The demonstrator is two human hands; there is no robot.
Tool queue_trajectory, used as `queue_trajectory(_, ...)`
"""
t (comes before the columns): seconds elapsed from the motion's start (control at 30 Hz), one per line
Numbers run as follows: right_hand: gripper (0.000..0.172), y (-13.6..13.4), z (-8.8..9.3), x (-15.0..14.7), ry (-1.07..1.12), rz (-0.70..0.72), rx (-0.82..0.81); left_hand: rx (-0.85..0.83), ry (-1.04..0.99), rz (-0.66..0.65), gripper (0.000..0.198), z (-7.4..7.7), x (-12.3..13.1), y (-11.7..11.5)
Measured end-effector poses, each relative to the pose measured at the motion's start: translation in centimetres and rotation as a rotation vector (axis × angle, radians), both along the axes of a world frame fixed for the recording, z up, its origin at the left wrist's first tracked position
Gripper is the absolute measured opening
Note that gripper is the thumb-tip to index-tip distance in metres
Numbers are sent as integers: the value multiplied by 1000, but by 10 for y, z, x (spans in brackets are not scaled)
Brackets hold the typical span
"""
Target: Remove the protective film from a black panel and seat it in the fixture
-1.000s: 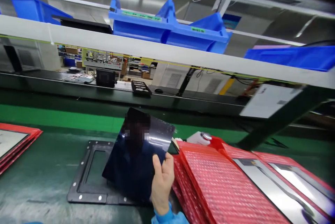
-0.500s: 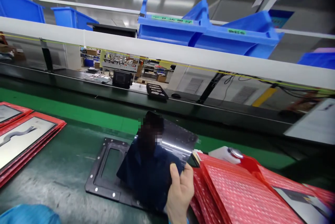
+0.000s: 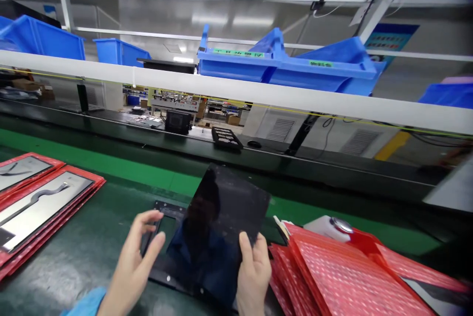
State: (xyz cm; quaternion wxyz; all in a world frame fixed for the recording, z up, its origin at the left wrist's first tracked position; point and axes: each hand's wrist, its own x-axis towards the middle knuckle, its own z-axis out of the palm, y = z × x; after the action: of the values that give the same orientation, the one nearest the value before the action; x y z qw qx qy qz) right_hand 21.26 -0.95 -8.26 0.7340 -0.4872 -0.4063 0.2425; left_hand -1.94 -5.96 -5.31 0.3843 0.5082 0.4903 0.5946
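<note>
My right hand (image 3: 254, 271) grips the right edge of a dark glossy screen panel (image 3: 218, 227), thumb on its front. The panel is tilted up and mirrors a person's outline. Beneath and behind it lies a black frame (image 3: 162, 276) with a rectangular opening and white dots along its border; the panel hides much of it. My left hand (image 3: 138, 252) is over the frame's left side, thumb and fingers apart, holding nothing. A gap separates it from the panel's left edge.
Stacked red bubble-wrap sleeves (image 3: 332, 267) lie at the right, beside a white bottle with a metal cap (image 3: 328, 227). At the left, display panels with grey ribbon cables (image 3: 44, 203) rest on red sleeves. Blue bins (image 3: 236, 62) stand on the shelf above.
My left hand has come into view from the lower left and reached over the frame. My right hand keeps hold of the panel. The camera view has tilted up slightly.
</note>
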Motion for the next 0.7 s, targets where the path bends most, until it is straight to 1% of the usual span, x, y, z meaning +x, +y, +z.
queue_trajectory(0.03, 43, -1, 0, -2, 4, 19, -8, -36, -20, -72, 45, -6, 4, 7)
queue_trajectory(0.1, 43, -3, -1, -6, -10, 55, -21, -125, -92, -266, 45, -18, 12, 19)
queue_trajectory(0.17, 42, -5, -3, -8, -30, 75, -23, -176, -161, -438, 43, -26, 17, 25)
queue_trajectory(0.23, 41, -6, -6, -9, -30, 98, -28, -180, -198, -523, 39, -28, 19, 26)
queue_trajectory(0.3, 41, -4, -8, -10, -3, 127, -43, -187, -223, -545, 37, -27, 19, 25)
queue_trajectory(0.4, 41, -1, -12, -10, 35, 154, -64, -209, -258, -530, 35, -28, 18, 23)
queue_trajectory(0.57, 40, 3, -15, -7, 21, 157, -66, -229, -274, -527, 36, -36, 18, 26)
queue_trajectory(0.7, 45, 3, -17, -6, 32, 181, -63, -260, -303, -552, 36, -39, 19, 26)
